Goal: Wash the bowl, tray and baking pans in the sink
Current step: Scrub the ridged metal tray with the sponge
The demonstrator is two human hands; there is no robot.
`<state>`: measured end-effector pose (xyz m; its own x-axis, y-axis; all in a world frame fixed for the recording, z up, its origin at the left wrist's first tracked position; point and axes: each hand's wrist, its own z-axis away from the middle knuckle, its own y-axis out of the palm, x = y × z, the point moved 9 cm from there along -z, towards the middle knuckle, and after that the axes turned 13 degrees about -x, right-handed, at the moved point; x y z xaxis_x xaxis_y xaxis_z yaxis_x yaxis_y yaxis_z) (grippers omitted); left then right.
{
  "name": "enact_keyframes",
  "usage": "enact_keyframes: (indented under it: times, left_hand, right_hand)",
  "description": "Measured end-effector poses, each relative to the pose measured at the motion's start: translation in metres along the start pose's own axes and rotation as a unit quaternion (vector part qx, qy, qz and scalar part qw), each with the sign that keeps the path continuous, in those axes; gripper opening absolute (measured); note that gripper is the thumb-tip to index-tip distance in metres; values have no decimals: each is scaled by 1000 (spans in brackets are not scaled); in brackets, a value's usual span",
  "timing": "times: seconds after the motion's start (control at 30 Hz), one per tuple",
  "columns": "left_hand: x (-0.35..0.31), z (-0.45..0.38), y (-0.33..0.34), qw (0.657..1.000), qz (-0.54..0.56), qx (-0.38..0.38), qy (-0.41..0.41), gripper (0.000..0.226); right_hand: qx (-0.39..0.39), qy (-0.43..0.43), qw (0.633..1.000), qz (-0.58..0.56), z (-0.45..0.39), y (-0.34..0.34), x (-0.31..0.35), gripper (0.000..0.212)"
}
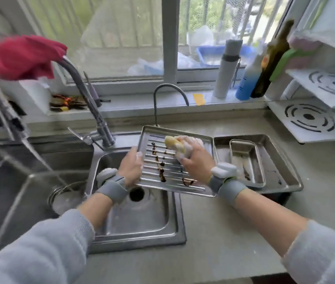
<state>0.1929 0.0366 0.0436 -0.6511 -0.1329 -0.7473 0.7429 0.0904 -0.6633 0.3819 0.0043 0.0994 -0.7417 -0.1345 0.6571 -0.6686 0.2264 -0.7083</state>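
Observation:
A ridged steel tray [193, 186] streaked with dark brown sauce is held tilted over the small sink basin [142, 218]. My left hand [131, 167] grips the tray's left edge. My right hand [193, 158], covered in suds, holds a yellow sponge [173, 143] against the tray's upper part. On the counter to the right a large baking pan [283, 156] stands with a small loaf pan [246, 160] inside it. A glass bowl [64, 196] sits in the big left basin, partly hidden by my left arm.
The tall faucet [84, 95] rises behind the sinks, a thin tap [168, 89] behind the tray. A red cloth [21, 56] hangs at the left. A flask [227, 68] and bottles [248, 78] stand on the sill. A white rack [316, 117] fills the right corner.

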Motion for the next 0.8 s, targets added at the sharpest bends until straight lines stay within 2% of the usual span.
enact_keyframes:
  times: [0.13, 0.23, 0.37, 0.47, 0.6, 0.67, 0.7, 0.73, 0.8]
  left_hand:
    - [101, 13, -72, 997, 5, -25, -77, 16]
    - [174, 21, -113, 991, -32, -27, -127, 23]
    - [229, 26, -136, 985, -46, -22, -163, 18]
    - [264, 28, -136, 984, -46, 0, -173, 29]
    - [293, 32, -116, 976, 8, 37, -216, 13]
    - [302, 31, -113, 975, 17, 37, -220, 11]
    - [304, 31, -114, 974, 23, 33, -221, 13]
    - [308, 30, -116, 975, 24, 27, -219, 13]
    - [309, 27, -116, 975, 29, 27, -217, 12]
  right_hand:
    - [47, -44, 998, 13, 9, 78, 69, 37]
    - [96, -49, 994, 10, 25, 141, 111, 37]
    - [152, -74, 985, 25, 56, 208, 132, 38]
    - [174, -129, 974, 60, 83, 244, 155, 38]
    - [159, -258, 948, 95, 106, 264, 186, 31]
    - [154, -298, 940, 63, 113, 271, 194, 25]
    - [148, -307, 939, 53, 113, 275, 191, 25]
    - [177, -279, 943, 42, 113, 282, 188, 27]
    - [177, -207, 961, 40, 105, 285, 176, 26]
